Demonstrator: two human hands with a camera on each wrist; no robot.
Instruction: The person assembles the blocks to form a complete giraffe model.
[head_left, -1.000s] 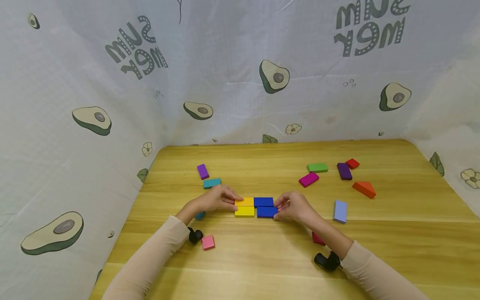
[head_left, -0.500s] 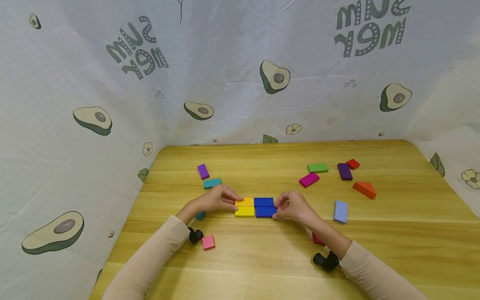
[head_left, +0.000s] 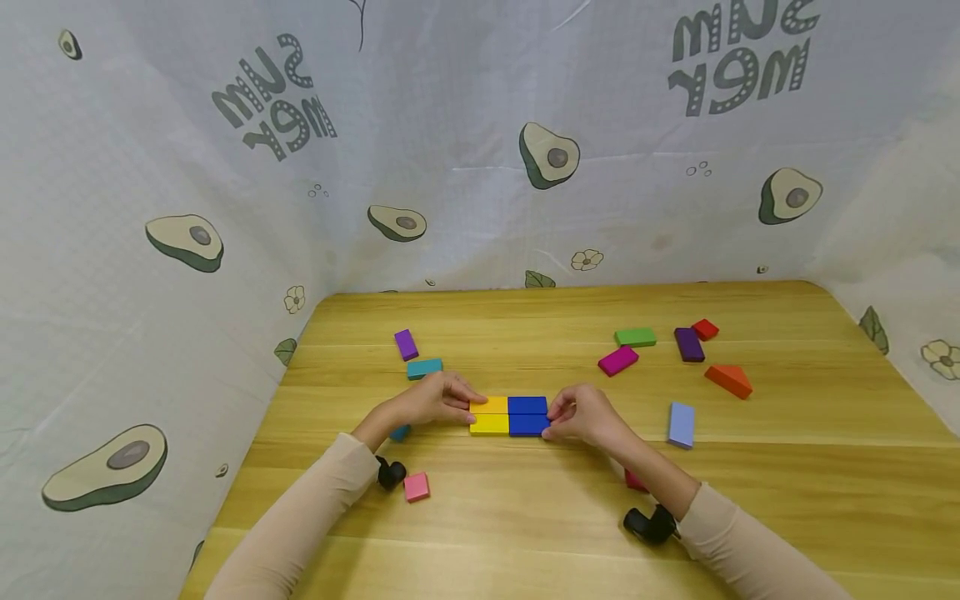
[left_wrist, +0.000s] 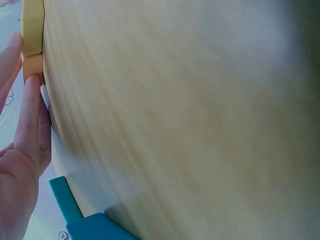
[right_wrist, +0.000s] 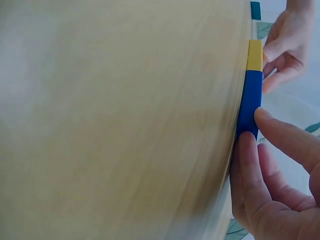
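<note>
Near the table's middle, four blocks lie flat as a two-by-two rectangle. An orange-yellow block (head_left: 491,406) is at far left, a yellow block (head_left: 490,426) at near left, a blue block (head_left: 527,406) at far right and another blue block (head_left: 528,426) at near right. My left hand (head_left: 435,398) holds the left ends of the two yellowish blocks, its thumb and a finger touching them. My right hand (head_left: 588,414) grips the right end of the near blue block with thumb and fingertips. In the right wrist view, that blue block (right_wrist: 250,102) meets the yellow one (right_wrist: 255,55).
Left on the table (head_left: 465,542) are a purple block (head_left: 406,344), teal blocks (head_left: 424,368) and a pink block (head_left: 417,487). Rightward lie green (head_left: 635,337), magenta (head_left: 618,360), dark purple (head_left: 689,343), red (head_left: 705,329), light blue (head_left: 681,424) blocks and an orange triangle (head_left: 729,380).
My right hand has slid the near blue block left. The gap between it and the yellow block has closed, and it now lines up under the far blue block. My left hand stays put.
</note>
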